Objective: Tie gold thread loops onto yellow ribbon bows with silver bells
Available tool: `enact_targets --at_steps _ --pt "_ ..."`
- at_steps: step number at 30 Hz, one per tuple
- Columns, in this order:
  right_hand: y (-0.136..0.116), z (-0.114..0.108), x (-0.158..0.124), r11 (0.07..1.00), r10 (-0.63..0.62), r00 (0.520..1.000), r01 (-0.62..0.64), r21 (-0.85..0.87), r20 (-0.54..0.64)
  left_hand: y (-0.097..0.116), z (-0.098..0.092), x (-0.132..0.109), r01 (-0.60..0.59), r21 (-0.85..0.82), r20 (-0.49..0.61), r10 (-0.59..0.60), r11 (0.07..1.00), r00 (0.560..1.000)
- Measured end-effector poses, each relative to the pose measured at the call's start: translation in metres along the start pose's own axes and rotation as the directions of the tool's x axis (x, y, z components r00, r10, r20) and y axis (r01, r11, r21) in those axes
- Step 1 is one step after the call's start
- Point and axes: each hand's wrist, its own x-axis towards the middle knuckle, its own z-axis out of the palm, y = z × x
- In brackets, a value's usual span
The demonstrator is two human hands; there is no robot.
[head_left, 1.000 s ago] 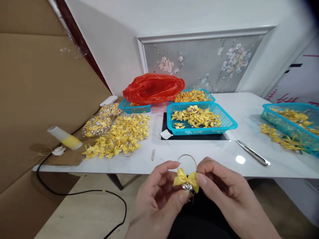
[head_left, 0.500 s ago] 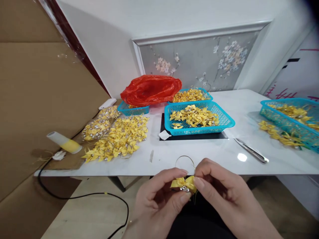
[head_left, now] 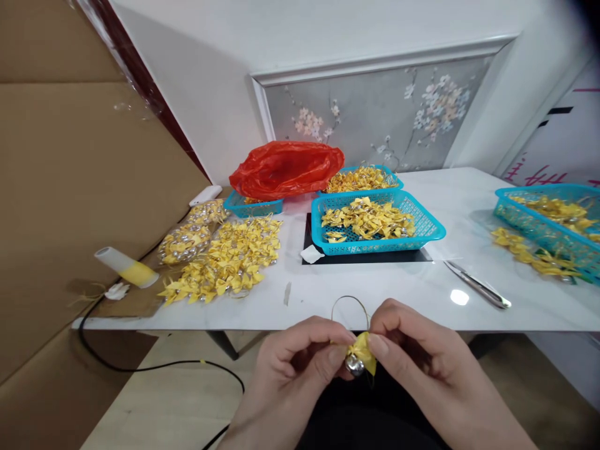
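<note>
Left grip (head_left: 293, 362) and right grip (head_left: 422, 356) pinched closed; yellow bow (head_left: 362, 345) held between them.

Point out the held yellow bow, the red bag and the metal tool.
Yellow bow (head_left: 365, 350): head view, its uncovered loop.
Red bag (head_left: 287, 170): head view, its crumpled middle.
Metal tool (head_left: 480, 287): head view, middle of its body.

A bow (head_left: 365, 350) with a silver ball (head_left: 355, 365) is pinched by the left hand (head_left: 297, 362) and right hand (head_left: 419, 359); on the tabletop (head_left: 403, 290), a pile (head_left: 234, 256) of bows is spread near a basket (head_left: 375, 247).
</note>
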Motion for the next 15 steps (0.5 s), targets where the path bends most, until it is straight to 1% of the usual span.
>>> enact_targets --at_steps 2,5,8,10,12,15 --pt "-0.001 -0.001 0.0 1.0 -0.013 1.0 0.013 -0.005 -0.002 -0.002 0.0 0.0 0.001 -0.026 -0.014 -0.002 1.0 1.0" --pt "0.002 -0.002 -0.002 0.998 -0.059 0.998 0.058 -0.019 -0.02 -0.003 0.0 0.0 -0.01 -0.015 -0.049 0.009 1.0 0.999" --pt "0.013 -0.001 -0.006 0.996 -0.034 0.991 0.045 0.076 -0.13 -0.004 0.003 -0.002 0.018 -0.032 -0.091 -0.02 0.999 0.996" --pt "0.023 0.0 -0.009 0.986 0.006 0.98 0.028 0.167 -0.201 -0.005 0.004 -0.004 0.057 -0.122 -0.095 -0.069 0.991 0.993" --pt "0.031 0.001 -0.012 0.982 0.027 0.974 0.017 0.189 -0.227 -0.006 0.006 -0.004 0.119 -0.268 -0.086 -0.147 0.956 0.985" --pt "0.034 0.004 -0.013 0.998 -0.018 0.983 0.03 0.061 -0.183 -0.009 0.008 -0.003 0.235 -0.505 -0.032 -0.291 0.831 0.956"
